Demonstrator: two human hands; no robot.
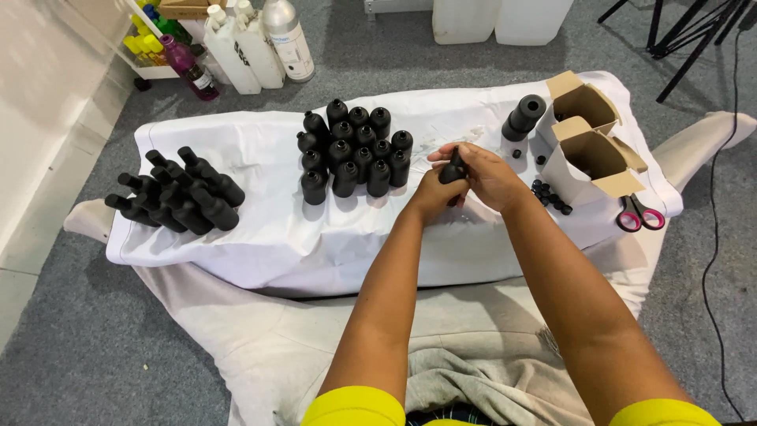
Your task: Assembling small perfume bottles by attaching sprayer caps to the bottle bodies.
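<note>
The right hand (487,175) is clenched over the top of a small matte black plastic bottle (453,173), its fingers curled over the cap end, while the left hand (430,194) grips the same bottle from below and from the left. The bottle is held just above the white cloth-covered low table (260,229), right of the middle, between the upright bottles and the boxes. Its long axis runs nearly upright, tilted slightly, with the neck end pointing up and away from the person; most of its body is hidden by the two hands.

The white cloth covers the whole tabletop and hangs over the near edge. On its left end lies a heap of black bottles on their sides (177,192), stacked on one another, necks pointing up-left. Near the middle stands a cluster of upright capped black bottles (353,146), packed close in rows, just left of the hands. At the right end two open brown-and-white cardboard boxes (587,138) sit side by side with flaps raised. Beside them, a short stack of black cylindrical parts (523,117) leans towards the upper right. Pink-handled scissors (639,214) lie at the right near corner, and a small cluster of loose black caps (550,197) rests between the boxes and the right wrist.
</note>
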